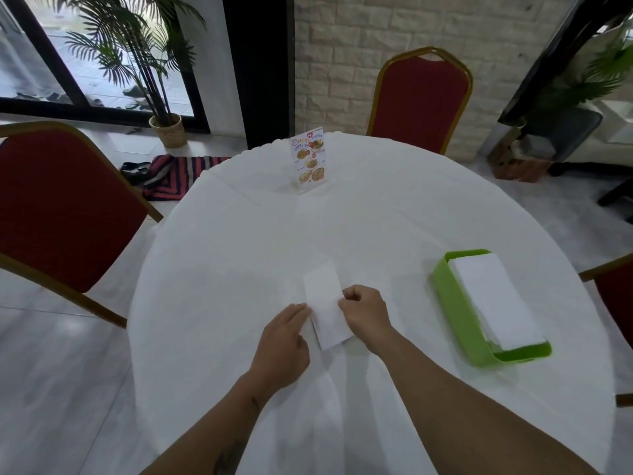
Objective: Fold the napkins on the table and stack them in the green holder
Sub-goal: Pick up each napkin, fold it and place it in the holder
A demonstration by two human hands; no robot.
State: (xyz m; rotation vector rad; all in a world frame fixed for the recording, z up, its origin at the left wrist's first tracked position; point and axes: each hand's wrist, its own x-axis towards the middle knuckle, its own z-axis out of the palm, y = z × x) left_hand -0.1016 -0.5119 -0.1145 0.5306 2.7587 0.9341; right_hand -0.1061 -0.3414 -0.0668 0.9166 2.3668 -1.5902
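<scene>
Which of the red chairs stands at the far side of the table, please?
The chair by the brick wall, behind the menu stand; the others flank the table.

Two bare forearms, no sleeves, no watch or rings seen; left forearm (226, 437) has a dark tattoo, small dark mark near left wrist (255, 402)

Open tablecloth (239, 269) lies left and ahead of the hands. Green holder (455, 313), filled with a napkin stack (493, 303), blocks the right; menu stand (310, 162) stands far across.
</scene>
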